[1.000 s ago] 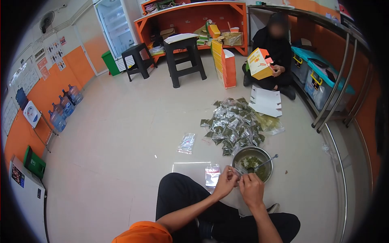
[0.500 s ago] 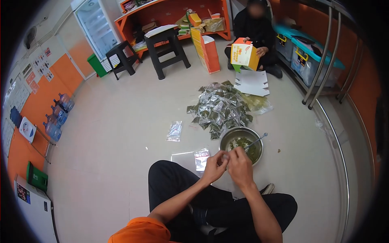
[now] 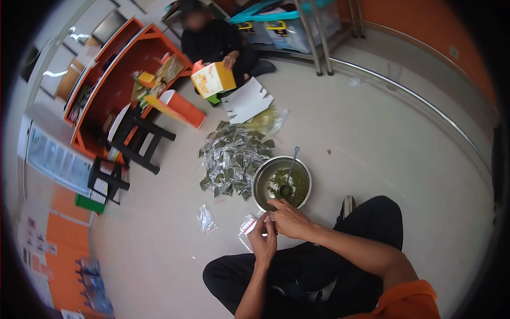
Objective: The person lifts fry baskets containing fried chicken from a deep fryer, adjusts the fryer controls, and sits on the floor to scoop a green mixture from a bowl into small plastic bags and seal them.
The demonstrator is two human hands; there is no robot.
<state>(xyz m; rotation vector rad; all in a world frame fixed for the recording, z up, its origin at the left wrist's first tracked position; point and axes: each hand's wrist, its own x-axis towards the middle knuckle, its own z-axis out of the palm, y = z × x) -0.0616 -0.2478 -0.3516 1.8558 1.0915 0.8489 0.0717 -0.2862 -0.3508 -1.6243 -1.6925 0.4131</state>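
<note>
Head view: two bare hands meet at the near rim of one steel bowl [image 3: 305, 198]. The left hand [image 3: 263, 240] has its thumb and fingers drawn up against the right hand [image 3: 289, 219], whose one forefinger points out over the bowl's edge. Whatever lies between the fingertips is mostly hidden, so I cannot tell whether either hand grips it. One spoon [image 3: 292, 162] leans in the bowl, its head in one batch of green and white food [image 3: 298, 183]. Just beside the bowl is one heap of filled clear packets [image 3: 234, 159], too many and too overlapped to count. Two lots of flat clear bags lie on the floor: one bundle [image 3: 206, 219] on its own, and one stack [image 3: 247, 224] partly behind the left hand. Farther off, one seated person [image 3: 212, 40] holds one yellow-and-white box [image 3: 217, 80], near one white card sheet [image 3: 247, 101]. Beyond stand two black stools [image 3: 141, 142] and two teal-lidded bins [image 3: 289, 33].
</note>
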